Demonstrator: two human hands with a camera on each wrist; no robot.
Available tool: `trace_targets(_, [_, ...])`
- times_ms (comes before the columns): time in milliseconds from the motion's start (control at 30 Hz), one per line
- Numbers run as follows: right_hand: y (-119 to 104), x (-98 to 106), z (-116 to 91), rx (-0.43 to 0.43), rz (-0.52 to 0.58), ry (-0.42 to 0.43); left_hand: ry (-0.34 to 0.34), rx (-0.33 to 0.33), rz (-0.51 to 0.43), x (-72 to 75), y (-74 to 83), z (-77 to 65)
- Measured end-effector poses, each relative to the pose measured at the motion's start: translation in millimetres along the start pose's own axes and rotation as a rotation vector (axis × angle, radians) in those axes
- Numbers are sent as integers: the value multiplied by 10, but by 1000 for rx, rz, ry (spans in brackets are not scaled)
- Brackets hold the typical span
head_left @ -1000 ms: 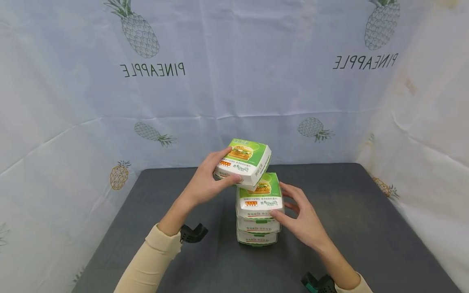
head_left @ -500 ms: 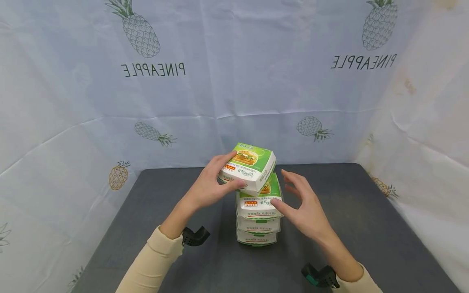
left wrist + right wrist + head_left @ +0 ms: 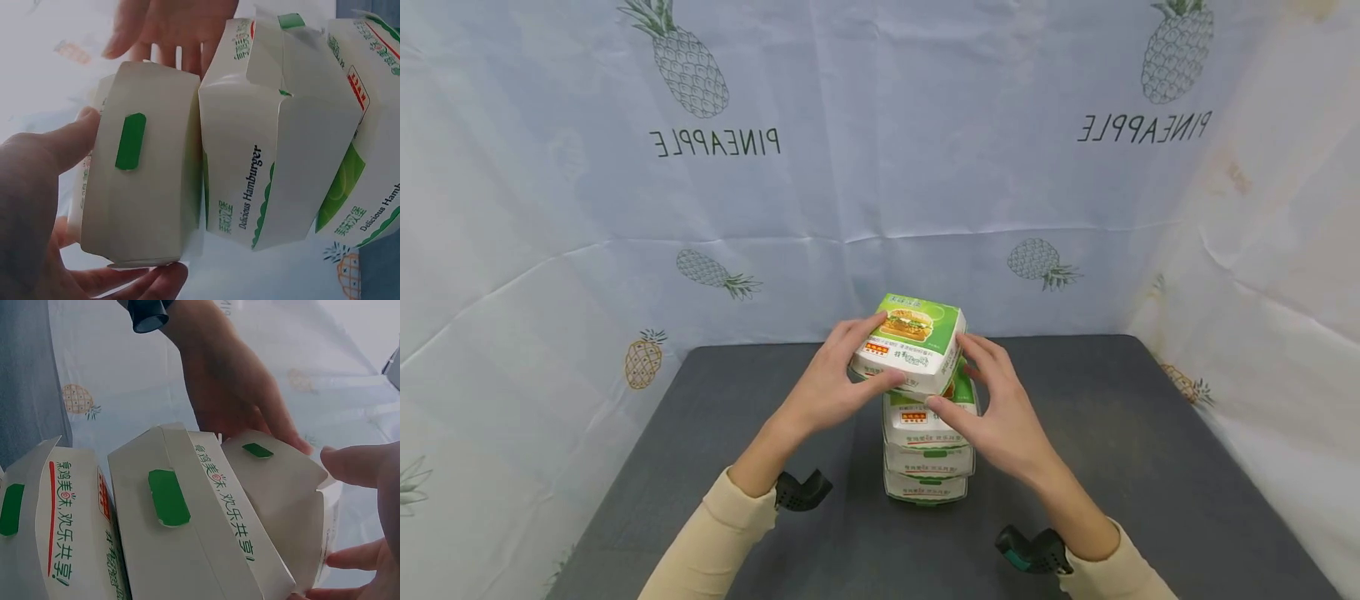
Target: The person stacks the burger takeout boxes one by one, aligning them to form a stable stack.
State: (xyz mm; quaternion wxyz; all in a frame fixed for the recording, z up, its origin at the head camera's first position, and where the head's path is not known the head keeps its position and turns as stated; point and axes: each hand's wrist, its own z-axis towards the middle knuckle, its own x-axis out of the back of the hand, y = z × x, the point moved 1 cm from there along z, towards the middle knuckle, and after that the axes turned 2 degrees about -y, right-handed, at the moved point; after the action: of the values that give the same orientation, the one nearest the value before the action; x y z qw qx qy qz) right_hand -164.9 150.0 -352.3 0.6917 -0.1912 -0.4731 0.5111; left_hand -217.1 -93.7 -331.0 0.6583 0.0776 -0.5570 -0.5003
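Note:
A green and white paper hamburger box (image 3: 912, 337), with a burger printed on its lid, is held tilted over a stack of three like boxes (image 3: 925, 435). My left hand (image 3: 827, 375) grips its left side, thumb on the front and fingers toward the back. On the right side, my right hand (image 3: 1000, 412) has its fingers against the wall and its thumb at the front corner. The left wrist view shows the held box's plain underside (image 3: 150, 200) close beside the stack's top box (image 3: 244, 156). A green tab (image 3: 257, 450) shows on the held box in the right wrist view.
The stack stands mid-way on a dark grey table (image 3: 760, 533). Behind and beside the table hangs a pale cloth (image 3: 925, 167) printed with pineapples. A black wrist camera (image 3: 805, 490) sits on the left wrist, another (image 3: 1032, 550) on the right.
The held box has moved slightly right and toward me in my left hand. My right hand has left the stack's top box and come up and left to the held box's right side.

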Motion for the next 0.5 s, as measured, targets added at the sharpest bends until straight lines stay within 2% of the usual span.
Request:
trace_targets(133, [-4,-6,14,5,26,6,19,-34,3,-9,28,-24])
trace_targets(500, [-5,86,67,-50,123,32,82,-129,-80,-43,81,-58])
